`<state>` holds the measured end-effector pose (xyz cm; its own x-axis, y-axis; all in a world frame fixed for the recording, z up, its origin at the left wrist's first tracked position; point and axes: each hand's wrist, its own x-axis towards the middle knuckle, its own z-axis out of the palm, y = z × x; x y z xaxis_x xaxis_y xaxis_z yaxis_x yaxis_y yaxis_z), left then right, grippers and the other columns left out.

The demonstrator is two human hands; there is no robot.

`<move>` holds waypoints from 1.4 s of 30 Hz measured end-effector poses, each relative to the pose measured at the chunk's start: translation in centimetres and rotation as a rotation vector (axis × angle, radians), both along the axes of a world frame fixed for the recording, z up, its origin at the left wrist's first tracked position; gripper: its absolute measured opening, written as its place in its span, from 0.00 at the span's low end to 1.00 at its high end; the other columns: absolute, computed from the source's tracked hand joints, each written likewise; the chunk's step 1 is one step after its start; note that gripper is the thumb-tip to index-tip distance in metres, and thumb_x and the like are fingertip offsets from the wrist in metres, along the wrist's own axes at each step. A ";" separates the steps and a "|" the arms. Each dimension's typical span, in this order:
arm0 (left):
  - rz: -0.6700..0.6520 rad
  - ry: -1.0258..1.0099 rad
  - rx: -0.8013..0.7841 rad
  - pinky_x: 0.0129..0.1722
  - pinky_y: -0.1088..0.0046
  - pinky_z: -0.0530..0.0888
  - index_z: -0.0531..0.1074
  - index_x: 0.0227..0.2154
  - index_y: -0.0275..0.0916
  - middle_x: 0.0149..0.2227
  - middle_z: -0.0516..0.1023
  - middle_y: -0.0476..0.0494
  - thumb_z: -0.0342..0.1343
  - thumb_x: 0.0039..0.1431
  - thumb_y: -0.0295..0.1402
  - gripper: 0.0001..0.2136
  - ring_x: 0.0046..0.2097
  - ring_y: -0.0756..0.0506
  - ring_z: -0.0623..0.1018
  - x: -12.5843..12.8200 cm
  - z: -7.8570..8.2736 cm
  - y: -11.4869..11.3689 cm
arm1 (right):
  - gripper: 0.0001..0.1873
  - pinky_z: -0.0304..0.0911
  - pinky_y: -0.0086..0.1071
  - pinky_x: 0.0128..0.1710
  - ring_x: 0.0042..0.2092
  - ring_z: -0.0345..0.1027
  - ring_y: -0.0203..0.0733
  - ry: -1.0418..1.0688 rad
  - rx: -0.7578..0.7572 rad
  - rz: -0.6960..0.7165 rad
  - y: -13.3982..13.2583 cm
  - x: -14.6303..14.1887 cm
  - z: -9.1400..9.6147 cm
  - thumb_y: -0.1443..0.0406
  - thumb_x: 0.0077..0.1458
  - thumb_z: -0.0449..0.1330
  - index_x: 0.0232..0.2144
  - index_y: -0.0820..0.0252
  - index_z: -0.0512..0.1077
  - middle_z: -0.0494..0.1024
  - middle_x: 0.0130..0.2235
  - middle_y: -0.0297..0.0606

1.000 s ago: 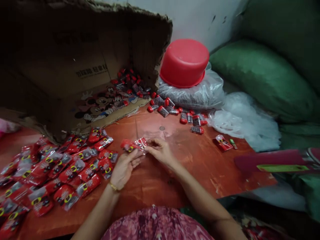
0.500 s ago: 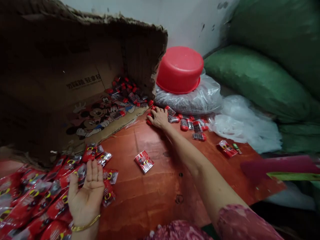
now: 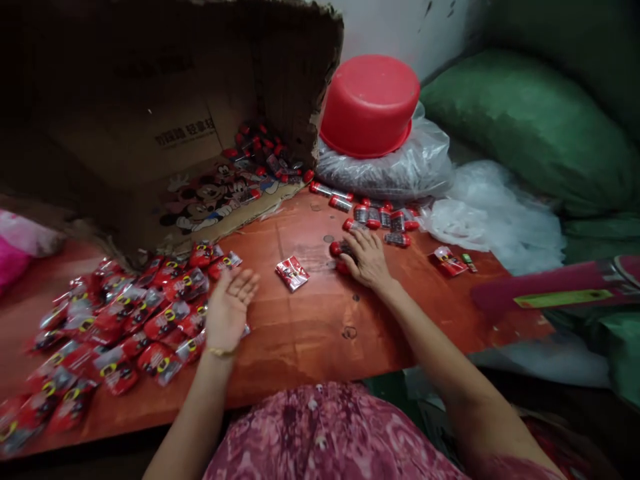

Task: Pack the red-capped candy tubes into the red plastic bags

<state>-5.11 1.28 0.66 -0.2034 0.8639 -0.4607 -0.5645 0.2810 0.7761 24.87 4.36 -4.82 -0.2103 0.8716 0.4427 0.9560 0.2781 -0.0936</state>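
Observation:
My right hand [image 3: 369, 257], palm down on the red-brown table, has its fingers curled over small red-capped bottles [image 3: 340, 249]. Parts of them stick out to the left of the fingers; how many lie under the palm is hidden. More clear bottles with red ends and dark contents [image 3: 373, 215] lie just beyond that hand. Palm up and fingers stretched, my left hand [image 3: 231, 307] is empty beside a heap of filled red packets [image 3: 117, 317]. Between both hands lies a flat red packet [image 3: 293, 274], apparently a stack.
A large torn cardboard box [image 3: 200, 133] lies on its side at the left, with bottles inside. An upturned red basin [image 3: 373, 103] rests on a clear plastic bag [image 3: 390, 170]. Green sacks [image 3: 530, 127] stand right. A purple object [image 3: 550, 287] juts over the right edge.
My right hand has come from the box's corner toward me and right, bringing red-capped bottles along. My left hand has shifted right, still palm up. The camera view has tilted down.

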 end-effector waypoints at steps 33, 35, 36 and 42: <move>-0.411 0.791 0.256 0.40 0.69 0.73 0.72 0.42 0.36 0.42 0.77 0.39 0.56 0.48 0.45 0.21 0.43 0.44 0.76 5.9 -1.4 -0.3 | 0.14 0.56 0.28 0.26 0.24 0.58 0.33 1.301 -0.206 -0.018 -3.7 -12.0 1.9 0.58 0.53 0.52 0.21 0.60 0.67 0.66 0.21 0.31; -0.528 0.552 0.133 0.28 0.75 0.72 0.76 0.32 0.34 0.29 0.78 0.42 0.55 0.47 0.49 0.21 0.33 0.47 0.76 6.1 -0.9 -0.9 | 0.16 0.54 0.27 0.24 0.23 0.55 0.32 1.218 -0.149 -0.027 -4.2 -12.0 2.0 0.58 0.54 0.50 0.18 0.58 0.63 0.63 0.19 0.30; -0.552 0.448 0.095 0.25 0.77 0.70 0.76 0.28 0.34 0.25 0.77 0.45 0.56 0.45 0.50 0.21 0.29 0.48 0.75 6.3 -0.7 -1.2 | 0.18 0.53 0.27 0.23 0.22 0.54 0.32 1.177 -0.126 -0.033 -4.5 -12.0 2.1 0.58 0.55 0.50 0.16 0.58 0.61 0.61 0.18 0.29; -0.386 0.030 -0.016 0.29 0.78 0.70 0.75 0.28 0.38 0.28 0.77 0.50 0.66 0.35 0.41 0.16 0.28 0.53 0.74 7.6 0.2 -1.5 | 0.13 0.60 0.30 0.29 0.28 0.63 0.36 1.110 -0.100 0.020 -4.9 -12.3 1.9 0.60 0.56 0.49 0.24 0.58 0.68 0.70 0.25 0.35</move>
<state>2.46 -0.23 0.88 0.1214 0.8725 -0.4733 -0.3921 0.4802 0.7847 12.55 -0.52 -2.90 0.2440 0.9147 0.3220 0.3239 0.2361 -0.9162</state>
